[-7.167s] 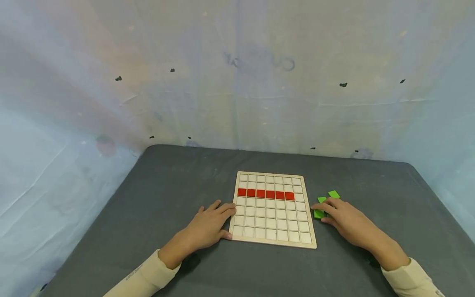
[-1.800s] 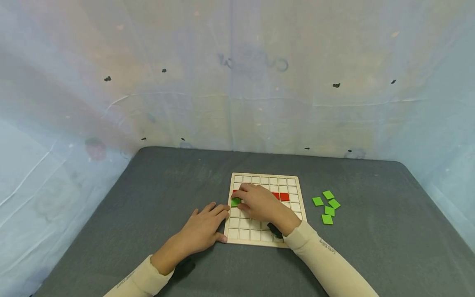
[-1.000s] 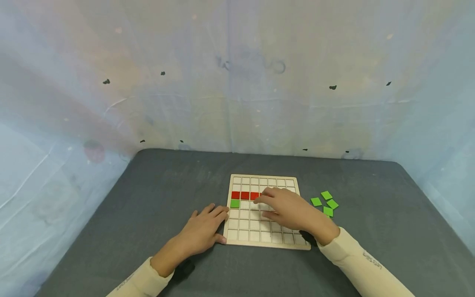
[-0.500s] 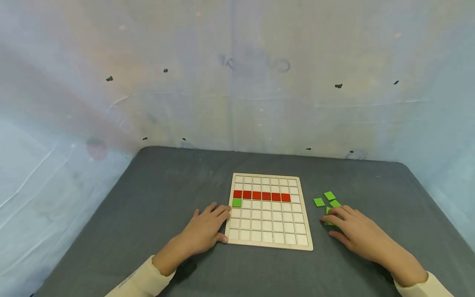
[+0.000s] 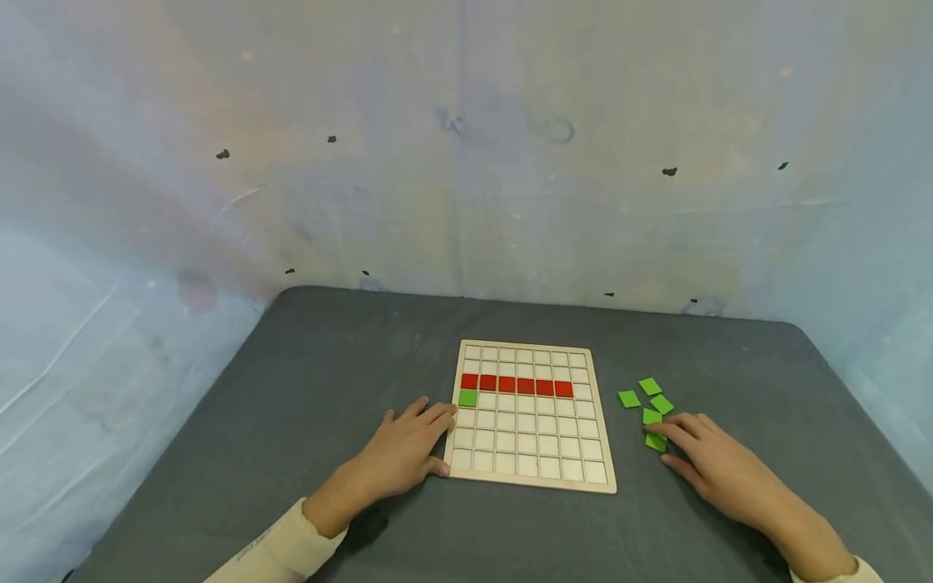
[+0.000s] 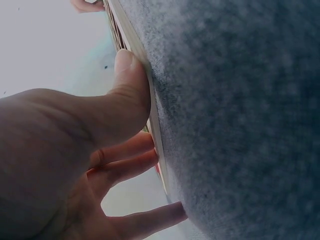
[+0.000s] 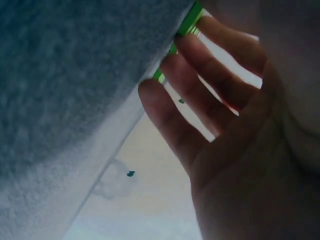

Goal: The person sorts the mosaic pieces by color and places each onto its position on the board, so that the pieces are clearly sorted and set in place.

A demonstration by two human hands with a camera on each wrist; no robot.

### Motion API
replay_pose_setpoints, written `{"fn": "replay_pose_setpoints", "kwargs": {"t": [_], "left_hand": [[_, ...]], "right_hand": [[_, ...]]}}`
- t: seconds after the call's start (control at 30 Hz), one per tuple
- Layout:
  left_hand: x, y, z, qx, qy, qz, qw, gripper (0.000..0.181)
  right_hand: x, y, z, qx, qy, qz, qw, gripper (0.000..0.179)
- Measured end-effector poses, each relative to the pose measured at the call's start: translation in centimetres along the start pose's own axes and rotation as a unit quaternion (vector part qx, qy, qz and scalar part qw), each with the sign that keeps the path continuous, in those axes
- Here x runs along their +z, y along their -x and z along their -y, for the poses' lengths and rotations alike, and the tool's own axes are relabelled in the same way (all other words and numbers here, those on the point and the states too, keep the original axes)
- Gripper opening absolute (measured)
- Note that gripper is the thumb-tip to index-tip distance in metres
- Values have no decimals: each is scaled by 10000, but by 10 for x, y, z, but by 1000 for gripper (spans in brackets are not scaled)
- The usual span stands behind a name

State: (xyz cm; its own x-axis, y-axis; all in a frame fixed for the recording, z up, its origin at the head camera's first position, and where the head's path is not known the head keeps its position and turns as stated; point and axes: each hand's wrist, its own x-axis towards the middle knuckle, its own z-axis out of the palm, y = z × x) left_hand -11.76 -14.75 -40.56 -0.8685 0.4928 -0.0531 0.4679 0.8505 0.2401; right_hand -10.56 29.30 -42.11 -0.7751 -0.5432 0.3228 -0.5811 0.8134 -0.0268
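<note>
A pale wooden grid board (image 5: 525, 482) lies on the table. Six or so is avoided here: several red tiles (image 5: 506, 385) fill one row, and a single green tile (image 5: 467, 398) sits in the leftmost cell below. My left hand (image 5: 404, 449) rests at the board's left edge, fingertips on the rim and thumb against the near corner. To the right of the board, my right hand (image 5: 729, 478) reaches over the nearest loose green tile (image 5: 657, 443), with index finger and thumb on either side of it. In the right wrist view its fingers (image 7: 165, 100) are extended along green tile edges.
Several more loose green tiles (image 5: 629, 399) lie flat beyond the right fingertips. A dark grey table (image 5: 350, 340) carries everything, with a pale sheet (image 5: 466, 162) hanging behind it and at both sides.
My right hand set a green tile in the board below the red row, then moved back right to the loose tiles. The nearest tile has slid slightly toward me. My left hand stays.
</note>
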Motion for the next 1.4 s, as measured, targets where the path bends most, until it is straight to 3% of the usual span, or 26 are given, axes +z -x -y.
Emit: {"fn": "replay_pose_setpoints", "kwargs": {"t": [0.83,1.4], "left_hand": [[1,-2,2,26,7,92,10000,57],[-1,-1,1,36,39,64,10000,59]], "right_hand": [[2,2,1,-132,49,20,9999,52],[-5,1,0,543,-201,720,9957,42]]}}
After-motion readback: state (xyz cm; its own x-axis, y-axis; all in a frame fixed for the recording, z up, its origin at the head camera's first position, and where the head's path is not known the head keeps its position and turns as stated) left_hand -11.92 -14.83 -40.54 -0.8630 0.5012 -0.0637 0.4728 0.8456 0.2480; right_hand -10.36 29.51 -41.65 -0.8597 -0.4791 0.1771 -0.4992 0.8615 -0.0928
